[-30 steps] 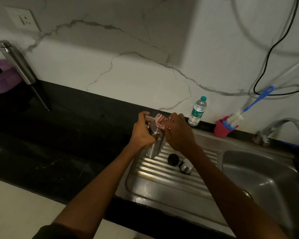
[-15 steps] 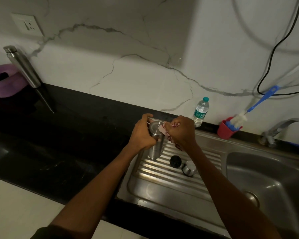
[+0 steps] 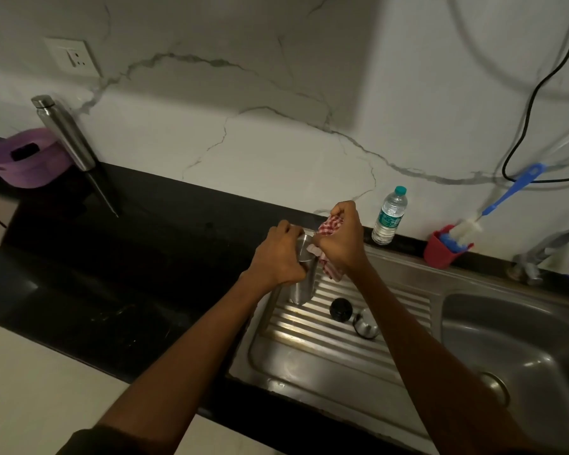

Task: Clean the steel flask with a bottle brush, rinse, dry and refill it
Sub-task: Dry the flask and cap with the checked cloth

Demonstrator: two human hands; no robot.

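A small steel flask (image 3: 303, 289) stands upright on the ribbed drainboard (image 3: 312, 353), and my left hand (image 3: 278, 257) is wrapped around its upper part. My right hand (image 3: 340, 239) grips a red-and-white checked cloth (image 3: 329, 226) bunched against the flask's open mouth. The flask's black inner cap (image 3: 341, 309) and steel lid (image 3: 366, 325) lie on the drainboard just right of it. A bottle brush with a blue handle (image 3: 509, 191) leans in a red cup (image 3: 440, 249) by the wall. A plastic water bottle (image 3: 390, 216) stands behind my right hand.
The steel sink basin (image 3: 523, 353) lies to the right, with a tap (image 3: 539, 254) behind it. A tall steel bottle (image 3: 64, 133) and a purple tub (image 3: 27, 159) sit at the far left of the black counter (image 3: 128, 257). A black cable (image 3: 536, 93) hangs on the wall.
My right hand has worked the cloth at the flask's mouth, pressing in and then lifting so more checked cloth shows above the rim. My left hand keeps its hold.
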